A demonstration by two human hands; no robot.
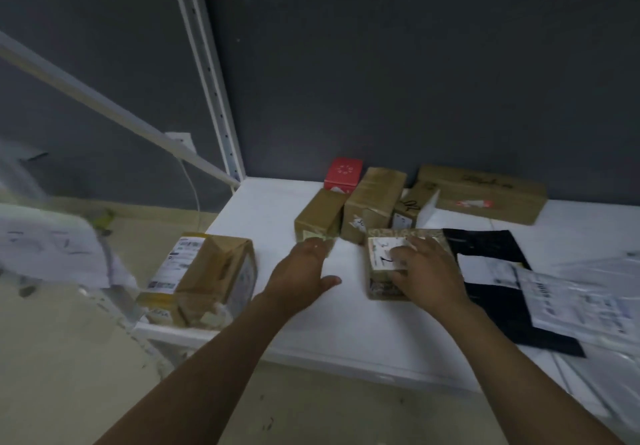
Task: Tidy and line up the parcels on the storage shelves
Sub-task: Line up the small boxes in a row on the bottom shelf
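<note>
One white shelf (pixel 277 209) carries the parcels, set against a dark grey wall (pixel 381 63). A white slotted post (pixel 211 91) rises far left of the speckled box (pixel 381 278), and beige floor (pixel 69 358) shows below and left of it.

Well left of the speckled box, a taped box (pixel 204 274) sits at the shelf's corner, with a printed barcode label on top; the text is too blurred to read. The left hand (pixel 301 271) reaches in just left of the speckled box, fingers straight and thumb spread, holding nothing. Its tips are at the near end of a small brown box (pixel 320 214); I cannot tell whether they touch. Behind the speckled box stand a red box (pixel 344 170) with a ring of white marks, a tall taped box (pixel 374 198) and a small scribbled box (pixel 412 205).

The right hand (pixel 429 271) lies palm down on the speckled box, fingers spread across its white label, not pinching. Dark handwritten strokes show on that label, but they are not legible.

Behind and right of the speckled box, a long flat box (pixel 485 191) lies against the wall, with a black scrawl and a red-and-white sticker. Just right of the speckled box lies a black mailer (pixel 495 292), and further right are pale mailers (pixel 581 299) with blurred print.
</note>
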